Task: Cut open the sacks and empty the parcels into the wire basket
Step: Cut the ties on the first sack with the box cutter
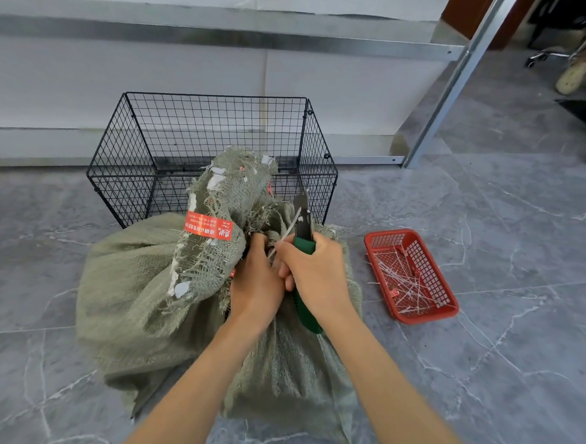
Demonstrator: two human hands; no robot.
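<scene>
A bulging grey-green woven sack (pixel 136 291) stands on the floor, its frayed neck (pixel 231 197) bunched upward with a red label (pixel 209 228) on it. My left hand (pixel 257 281) grips the gathered neck. My right hand (pixel 316 274) holds a green-handled utility knife (pixel 303 222), blade pointing up and away, beside a white zip tie (pixel 289 232) at the neck. The black wire basket (pixel 151 155) sits just behind the sack; no parcels show in it.
A red plastic tray (pixel 379 241) with several cut white zip ties lies on the grey tile floor to the right. A white wall panel with metal rails runs behind the basket. A person's foot (pixel 573 76) and a chair base are at the far right.
</scene>
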